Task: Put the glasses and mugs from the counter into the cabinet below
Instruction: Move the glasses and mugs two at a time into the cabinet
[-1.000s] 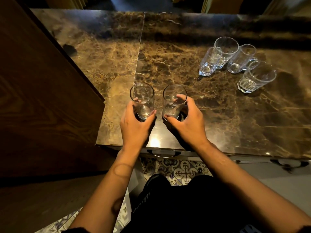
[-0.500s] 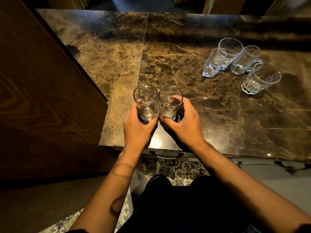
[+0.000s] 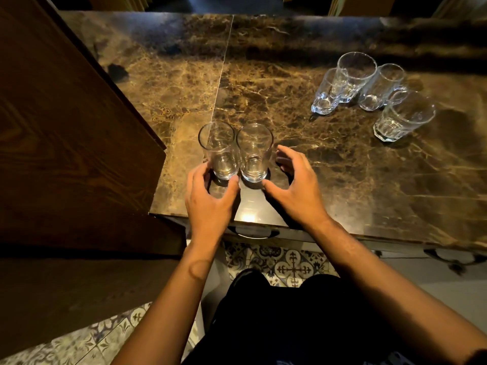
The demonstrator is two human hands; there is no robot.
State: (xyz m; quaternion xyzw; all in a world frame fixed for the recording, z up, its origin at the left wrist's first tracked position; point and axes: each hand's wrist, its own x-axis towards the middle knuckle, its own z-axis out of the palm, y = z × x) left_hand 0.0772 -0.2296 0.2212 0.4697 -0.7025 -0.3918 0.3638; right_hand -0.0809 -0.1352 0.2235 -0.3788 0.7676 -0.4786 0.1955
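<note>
Both hands are curving loosely around the pair — left hand [image 3: 208, 198] brushing the base of the left glass [image 3: 220, 151], right hand [image 3: 295, 185] spreading just beside the right glass [image 3: 254, 154]. Glasses are standing upright, touching, near the marble counter [image 3: 342, 180] front edge.

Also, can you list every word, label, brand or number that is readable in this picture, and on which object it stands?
None: no readable text anywhere.
Two tall glasses between the hands: plain, unprinted.
Group of glasses and mugs on the marble counter: unmarked too.
Floor tiles: only ornament, no letters.
</note>
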